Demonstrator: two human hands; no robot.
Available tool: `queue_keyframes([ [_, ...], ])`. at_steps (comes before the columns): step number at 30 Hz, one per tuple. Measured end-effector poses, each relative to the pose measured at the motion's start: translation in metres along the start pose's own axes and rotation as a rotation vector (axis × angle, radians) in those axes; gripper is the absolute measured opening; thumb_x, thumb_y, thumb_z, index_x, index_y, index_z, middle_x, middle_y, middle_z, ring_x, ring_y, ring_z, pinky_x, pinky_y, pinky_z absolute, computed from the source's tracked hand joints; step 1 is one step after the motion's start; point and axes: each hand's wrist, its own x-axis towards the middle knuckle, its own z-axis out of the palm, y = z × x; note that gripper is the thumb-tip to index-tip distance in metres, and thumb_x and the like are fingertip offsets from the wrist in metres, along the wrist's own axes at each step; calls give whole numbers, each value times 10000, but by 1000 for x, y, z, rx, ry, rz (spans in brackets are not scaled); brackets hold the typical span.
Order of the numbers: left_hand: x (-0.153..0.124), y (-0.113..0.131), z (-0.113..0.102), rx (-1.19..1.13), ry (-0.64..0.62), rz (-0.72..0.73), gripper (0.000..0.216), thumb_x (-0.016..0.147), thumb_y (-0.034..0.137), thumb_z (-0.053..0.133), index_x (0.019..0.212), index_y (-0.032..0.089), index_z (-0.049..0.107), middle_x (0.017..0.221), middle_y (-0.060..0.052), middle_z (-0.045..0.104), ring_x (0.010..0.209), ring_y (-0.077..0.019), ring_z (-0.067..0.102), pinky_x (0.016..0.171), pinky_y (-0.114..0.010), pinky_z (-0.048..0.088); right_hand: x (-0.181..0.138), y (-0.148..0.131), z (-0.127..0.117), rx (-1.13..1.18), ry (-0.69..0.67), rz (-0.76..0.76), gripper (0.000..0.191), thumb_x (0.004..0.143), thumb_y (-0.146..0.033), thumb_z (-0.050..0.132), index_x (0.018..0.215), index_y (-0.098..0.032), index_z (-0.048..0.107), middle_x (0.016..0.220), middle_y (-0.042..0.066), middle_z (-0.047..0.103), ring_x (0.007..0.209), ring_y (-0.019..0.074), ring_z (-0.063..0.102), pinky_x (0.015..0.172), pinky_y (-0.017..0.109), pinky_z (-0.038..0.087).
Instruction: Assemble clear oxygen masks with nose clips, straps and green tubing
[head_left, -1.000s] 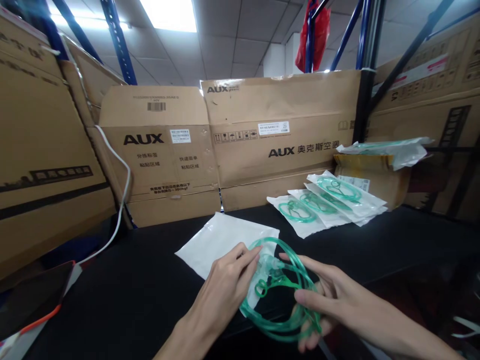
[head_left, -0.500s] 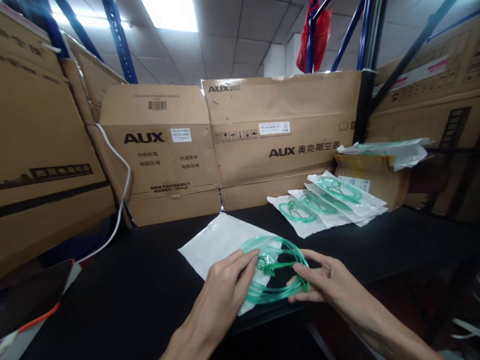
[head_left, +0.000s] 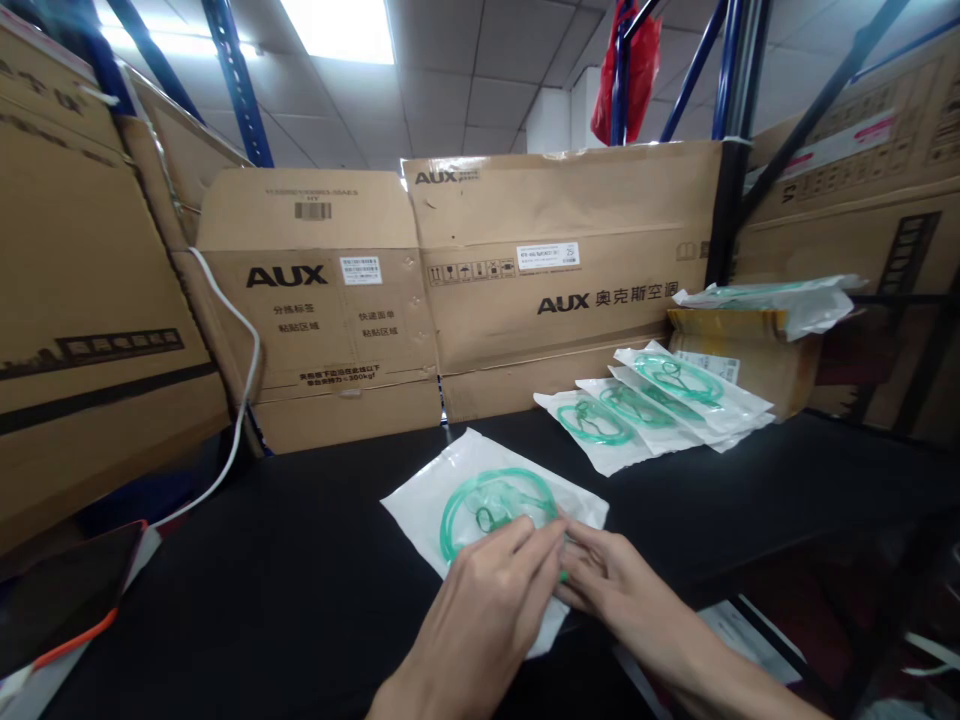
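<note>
A coil of clear green tubing [head_left: 459,510] lies against a white pouch [head_left: 427,480] at the front of the black table; I cannot tell whether all of it is inside. My left hand [head_left: 499,590] covers the coil's lower right part, its fingers bent and pressed together on the tubing. Against its fingertips sits my right hand [head_left: 604,572], closed at the coil's right side, with a small green bit showing by its fingers. Both sets of fingertips are partly hidden. A small green loop [head_left: 487,518] shows in the coil's middle.
Several white pouches with green tubing [head_left: 652,400] overlap at the back right, before a brown carton [head_left: 795,365] topped by more pouches [head_left: 772,295]. Cardboard panels [head_left: 562,290] wall the back. At left are a dark device with an orange edge [head_left: 75,590] and a white cable [head_left: 251,370].
The tubing coil has shifted left over the pouch, and the pouch has turned and moved slightly right. My left hand has moved right, my right hand slightly left, so they now meet.
</note>
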Motion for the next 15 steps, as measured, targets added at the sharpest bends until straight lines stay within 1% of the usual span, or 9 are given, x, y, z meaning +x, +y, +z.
queue_keyframes([
  [2, 1, 7, 0, 51, 11, 92, 380, 1088, 188, 367, 1323, 147, 661, 893, -73, 703, 800, -211, 706, 689, -327, 612, 6, 4, 6, -83, 69, -47, 805, 805, -592, 804, 1474, -211, 566, 1429, 151, 644, 1411, 354, 513, 1212, 530, 350],
  [4, 2, 12, -1, 81, 40, 147, 386, 1089, 176, 354, 1318, 133, 661, 866, -72, 699, 809, -212, 705, 693, -320, 612, 10, 7, 10, -151, 126, -85, 778, 802, -547, 811, 1471, -230, 573, 1485, 142, 602, 1443, 354, 473, 1225, 514, 326],
  [6, 0, 14, -3, 93, 58, 144, 377, 1089, 190, 364, 1303, 149, 672, 854, -64, 694, 811, -212, 704, 686, -315, 613, 9, 7, 10, -179, 126, -80, 763, 801, -532, 807, 1465, -232, 582, 1508, 143, 581, 1448, 354, 468, 1220, 511, 334],
  [8, -5, 13, -5, 110, 39, 101, 347, 1088, 269, 415, 1303, 188, 675, 892, -63, 695, 812, -210, 707, 662, -307, 613, 3, 0, 5, -190, 88, -31, 704, 818, -552, 786, 1422, -226, 628, 1480, 146, 609, 1419, 356, 506, 1190, 517, 379],
  [10, -14, 7, -7, 162, 4, 104, 399, 1060, 447, 496, 1354, 221, 643, 987, -81, 704, 843, -215, 713, 661, -307, 617, -9, -11, -6, -222, 9, 24, 590, 851, -577, 753, 1302, -198, 723, 1370, 147, 693, 1329, 358, 598, 1143, 509, 443],
  [12, -25, -2, -8, 259, -25, 193, 590, 1006, 621, 510, 1443, 229, 572, 1133, -112, 721, 957, -239, 722, 733, -326, 628, -24, -24, -21, -293, -76, 62, 499, 911, -590, 687, 1126, -156, 806, 1136, 147, 795, 1122, 345, 731, 1041, 483, 544],
  [13, -30, -7, -8, 315, -38, 260, 657, 994, 671, 478, 1471, 225, 544, 1197, -119, 727, 1026, -250, 719, 783, -336, 628, -33, -31, -28, -363, -77, 52, 485, 949, -585, 641, 1047, -148, 827, 994, 138, 819, 982, 326, 778, 959, 463, 597],
  [14, -34, -12, -9, 368, -31, 336, 662, 1007, 678, 428, 1468, 218, 548, 1228, -111, 740, 1076, -253, 714, 820, -336, 623, -41, -36, -34, -465, -37, 3, 471, 976, -567, 608, 1000, -157, 838, 899, 128, 822, 876, 309, 794, 885, 444, 629],
  [15, -37, -16, -9, 414, -21, 397, 630, 1036, 651, 373, 1443, 214, 573, 1233, -95, 755, 1101, -245, 713, 839, -326, 617, -48, -40, -38, -597, 27, -86, 431, 986, -543, 607, 1015, -182, 840, 903, 125, 822, 855, 307, 794, 856, 438, 639],
])
